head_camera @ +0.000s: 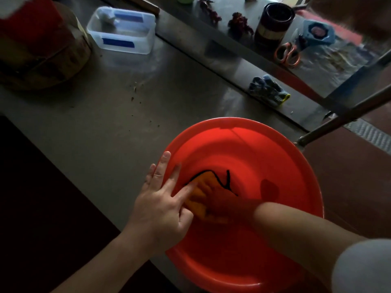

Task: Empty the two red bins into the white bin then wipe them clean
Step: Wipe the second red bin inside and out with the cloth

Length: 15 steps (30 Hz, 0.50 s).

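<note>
Red bin [243,134] is right under me on the steel table [105,123], its right edge hanging out past the table's corner. Inside it, on the left part of the floor, lies the orange cloth [198,191] with its dark edging. My right hand [226,201] is down in the bin on top of that cloth, forearm crossing the near-right rim. The light in there is dim and red, so I can't tell whether those fingers are curled into the cloth or lying flat on it. My left hand [160,206] sits on the bin's left rim, spread wide and gripping nothing: two fingers lie straight along the outside of the rim, and the forefinger reaches in and touches the cloth. Beyond the bin, a knitted glove [268,89] lies on the table. Farther beyond, to the left, sits a translucent tub [121,30] with blue tape strips. Farther beyond, to the right, are orange-handled scissors [287,53].
</note>
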Available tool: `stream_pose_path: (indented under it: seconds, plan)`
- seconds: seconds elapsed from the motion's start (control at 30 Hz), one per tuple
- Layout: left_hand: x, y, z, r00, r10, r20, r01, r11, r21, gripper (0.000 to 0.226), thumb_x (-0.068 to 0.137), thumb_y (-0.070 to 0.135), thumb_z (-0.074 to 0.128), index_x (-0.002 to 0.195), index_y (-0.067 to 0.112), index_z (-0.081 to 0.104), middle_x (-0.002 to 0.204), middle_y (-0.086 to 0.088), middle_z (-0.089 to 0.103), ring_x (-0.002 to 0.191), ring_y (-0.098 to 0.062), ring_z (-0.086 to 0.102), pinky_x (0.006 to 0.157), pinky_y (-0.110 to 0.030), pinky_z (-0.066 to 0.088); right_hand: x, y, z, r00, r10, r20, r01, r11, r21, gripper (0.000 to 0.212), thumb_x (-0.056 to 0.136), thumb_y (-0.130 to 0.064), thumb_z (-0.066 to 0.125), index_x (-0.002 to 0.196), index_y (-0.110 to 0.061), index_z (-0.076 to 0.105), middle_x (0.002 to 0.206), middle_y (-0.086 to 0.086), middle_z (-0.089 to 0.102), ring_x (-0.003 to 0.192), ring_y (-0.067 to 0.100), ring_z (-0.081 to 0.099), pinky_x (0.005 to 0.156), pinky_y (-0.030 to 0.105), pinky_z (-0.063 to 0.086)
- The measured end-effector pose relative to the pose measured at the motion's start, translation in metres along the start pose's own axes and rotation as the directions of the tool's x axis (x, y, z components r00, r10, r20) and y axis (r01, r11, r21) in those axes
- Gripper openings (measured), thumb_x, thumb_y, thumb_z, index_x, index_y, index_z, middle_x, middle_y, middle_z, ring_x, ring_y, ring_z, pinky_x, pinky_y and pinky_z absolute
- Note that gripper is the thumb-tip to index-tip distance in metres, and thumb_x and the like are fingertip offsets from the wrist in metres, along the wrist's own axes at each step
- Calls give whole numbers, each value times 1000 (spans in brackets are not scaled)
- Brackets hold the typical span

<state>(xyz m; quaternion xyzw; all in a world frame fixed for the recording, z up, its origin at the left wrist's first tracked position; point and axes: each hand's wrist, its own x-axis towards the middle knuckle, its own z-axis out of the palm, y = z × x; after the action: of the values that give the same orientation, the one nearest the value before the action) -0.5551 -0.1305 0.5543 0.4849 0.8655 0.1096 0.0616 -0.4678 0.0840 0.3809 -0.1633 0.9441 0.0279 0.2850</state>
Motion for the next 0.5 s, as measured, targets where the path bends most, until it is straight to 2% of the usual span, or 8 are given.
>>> stream_pose_path:
  seconds: [0.07,0.13,0.17,0.27,0.33,0.37,0.47,0.5]
  plan:
    - [1,0,0,1000,-2,6,2,1000,14,63,74,38,51,136,32,63,154,-17,44,155,-36,1,120,-60,22,13,16,-11,989,128,69,-134,987,91,71,101,-40,46,161,-32,9,168,16,1,152,45,1,121,60,7]
    - [1,-1,0,1000,-11,13,11,1000,14,63,75,39,50,136,31,63,154,-17,44,155,-36,1,121,-60,21,21,26,-19,965,229,128,-249,953,174,73,102,-41,47,161,-34,4,168,16,-4,151,47,0,120,57,8]
    - [1,-2,0,1000,-14,13,14,1000,13,63,75,39,49,136,31,64,154,-17,44,155,-36,1,120,-60,21,23,27,-19,964,238,116,-256,950,177,74,101,-42,47,161,-34,4,168,16,-2,151,46,1,120,57,8]
    - [2,-2,0,1000,-10,16,10,1000,20,62,76,39,48,135,31,64,154,-17,43,155,-36,1,121,-60,21,15,20,-19,988,124,96,-131,988,78,74,100,-43,48,161,-28,8,167,18,6,151,46,5,118,62,7]
    - [2,-2,0,1000,-13,16,13,1000,20,62,77,39,47,136,32,63,155,-18,43,155,-35,1,121,-59,20,2,13,-19,996,48,70,-44,998,-52,75,95,-49,51,160,-28,19,165,16,21,149,43,19,117,64,19]
    - [2,-1,-1,1000,-14,18,14,1000,18,62,77,39,47,137,32,63,155,-18,43,155,-35,0,122,-59,19,-6,10,-19,994,29,103,-17,993,-115,77,93,-52,53,160,-29,22,164,15,25,148,42,24,116,63,23]
    - [2,1,0,1000,-17,16,16,1000,18,62,77,39,48,136,32,63,154,-18,43,156,-35,0,121,-59,20,-34,0,-17,966,-97,240,153,962,-228,79,95,-56,45,161,-32,9,166,17,13,149,43,18,118,62,15]
    - [2,1,0,1000,-18,16,18,1000,20,62,76,39,48,136,32,63,154,-18,43,155,-35,1,121,-60,21,-41,-2,-13,960,-129,250,197,943,-267,75,94,-59,43,160,-38,13,165,13,23,147,42,27,117,61,22]
